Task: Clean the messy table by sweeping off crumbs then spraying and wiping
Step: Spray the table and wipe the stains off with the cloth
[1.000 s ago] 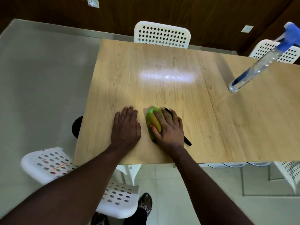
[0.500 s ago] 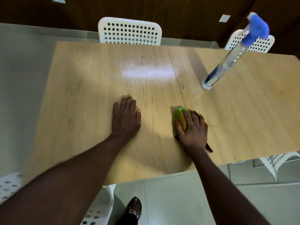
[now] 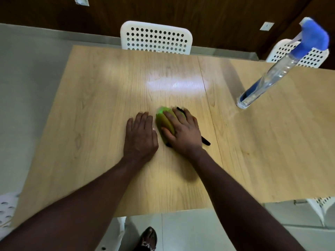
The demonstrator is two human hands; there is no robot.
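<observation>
Near the table's [image 3: 90,142] front edge, right hand [image 3: 183,131] presses flat on a green sponge [image 3: 164,120], left hand [image 3: 140,134] lies open and empty; spray bottle [image 3: 268,82] stands aside, no crumbs visible, so wiping appears under way.

Single head cam, looking fwd and steeply down, close over table [image 3: 94,124], hands [image 3: 163,134] mid-frame

The pale wooden table top [image 3: 101,109] showed fine tan grain. The soft sponge [image 3: 164,122] was yellow-green with a black underside. The clear plastic spray bottle [image 3: 268,82] carried a bright blue trigger head. The white plastic chair back [image 3: 155,38] bore rows of round holes against the dark brown wall panelling [image 3: 181,9].
</observation>
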